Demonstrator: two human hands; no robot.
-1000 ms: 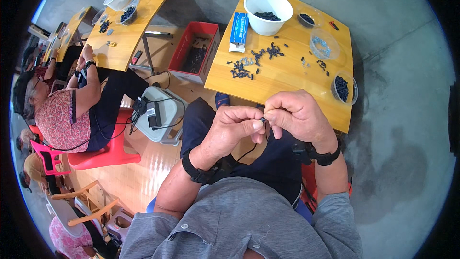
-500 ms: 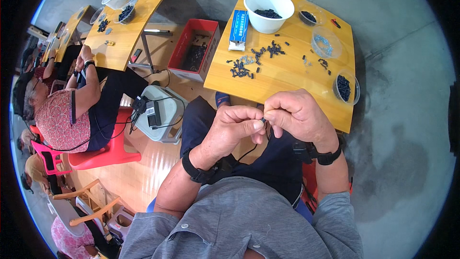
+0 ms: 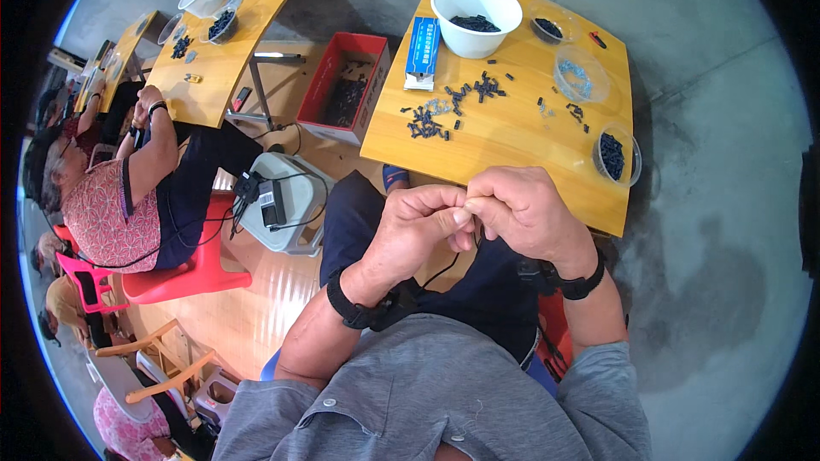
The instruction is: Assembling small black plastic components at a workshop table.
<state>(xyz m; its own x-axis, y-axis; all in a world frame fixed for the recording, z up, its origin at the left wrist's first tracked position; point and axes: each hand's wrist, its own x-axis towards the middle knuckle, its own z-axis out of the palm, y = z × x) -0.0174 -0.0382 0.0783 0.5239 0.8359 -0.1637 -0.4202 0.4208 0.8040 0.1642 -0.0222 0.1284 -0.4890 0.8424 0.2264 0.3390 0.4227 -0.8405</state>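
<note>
At the centre of the frame the left hand (image 3: 408, 235) and right hand (image 3: 528, 215) meet, thumb and forefinger of each pinched closed, tips touching; the fingers hide whatever is between them, so I cannot tell what they grip. Beyond them, filling the upper right of the frame, stands a yellow wooden table (image 3: 512, 149). A loose pile of small black plastic parts (image 3: 427, 125) lies left of its middle, nearest the hands, while a clear round tub (image 3: 631, 180) of similar parts sits at its right edge. Farther up are a clear tub (image 3: 600, 90) of pale bluish pieces, a blue carton (image 3: 422, 47) and, just beside it, a white bowl (image 3: 475, 46) partly filled with black parts. At the upper left, a co-worker (image 3: 102, 215) sits at another wooden table (image 3: 209, 90).
</note>
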